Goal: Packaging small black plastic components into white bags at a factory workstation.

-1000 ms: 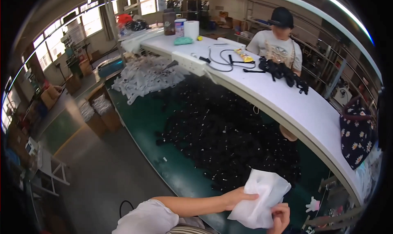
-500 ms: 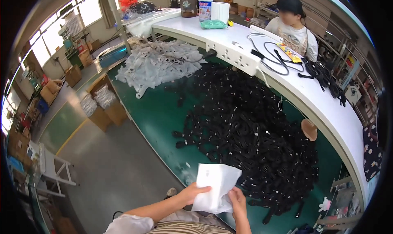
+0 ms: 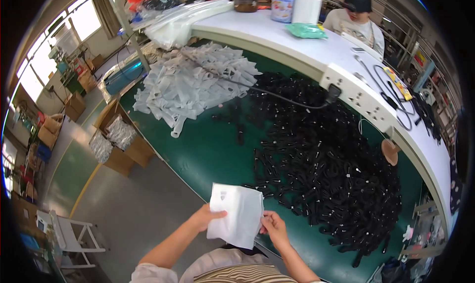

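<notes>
- Green surface (image 3: pixel 183 157), far side hidden under the shelf (image 3: pixel 232 23)
- Black heap (image 3: pixel 321 169), pieces indistinct
- White bag (image 3: pixel 235 216), at the near edge
- Left hand (image 3: pixel 204 218): grip clamped on bag, fingers hidden
- Right hand (image 3: pixel 273 227): grip pinching its right edge

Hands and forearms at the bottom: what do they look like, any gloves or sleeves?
The left hand and right hand are human and bare, without gloves; no watch shows. Both forearms are bare too. A loose, pale, whitish sleeve covers the left arm above the forearm. No cables or markings show.
</notes>
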`<move>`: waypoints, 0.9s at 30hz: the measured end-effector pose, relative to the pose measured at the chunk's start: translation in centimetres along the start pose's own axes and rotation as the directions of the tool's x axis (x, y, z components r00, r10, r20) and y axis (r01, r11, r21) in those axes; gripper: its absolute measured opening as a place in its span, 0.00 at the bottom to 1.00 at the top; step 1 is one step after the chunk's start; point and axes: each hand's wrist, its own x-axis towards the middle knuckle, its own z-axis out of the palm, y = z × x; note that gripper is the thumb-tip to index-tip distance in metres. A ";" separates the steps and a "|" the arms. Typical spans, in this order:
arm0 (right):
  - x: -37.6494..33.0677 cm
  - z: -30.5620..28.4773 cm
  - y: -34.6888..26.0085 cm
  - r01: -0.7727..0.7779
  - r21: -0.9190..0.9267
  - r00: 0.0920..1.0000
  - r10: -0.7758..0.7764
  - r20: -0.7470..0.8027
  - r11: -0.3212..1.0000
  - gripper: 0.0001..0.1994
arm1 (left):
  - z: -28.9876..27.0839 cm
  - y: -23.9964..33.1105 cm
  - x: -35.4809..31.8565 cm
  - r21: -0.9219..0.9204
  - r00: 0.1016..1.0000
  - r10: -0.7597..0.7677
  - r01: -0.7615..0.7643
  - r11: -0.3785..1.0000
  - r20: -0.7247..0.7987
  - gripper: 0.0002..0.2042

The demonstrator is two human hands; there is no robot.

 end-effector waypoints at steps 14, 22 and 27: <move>30.1 10.6 -7.0 0.365 -0.930 0.759 -0.593 0.268 0.046 0.25 | -12.3 16.7 14.3 0.815 0.946 -0.203 -0.095 0.571 0.252 0.30; 47.2 18.4 -6.4 0.245 -0.942 0.775 -0.538 0.332 -0.228 0.34 | -18.8 17.2 20.3 0.911 0.872 -0.265 -0.389 0.137 0.412 0.31; 49.0 15.8 -3.9 0.053 -0.976 0.839 -0.521 0.159 -0.212 0.32 | -18.2 20.0 21.6 0.914 0.808 -0.427 -0.362 0.181 0.405 0.32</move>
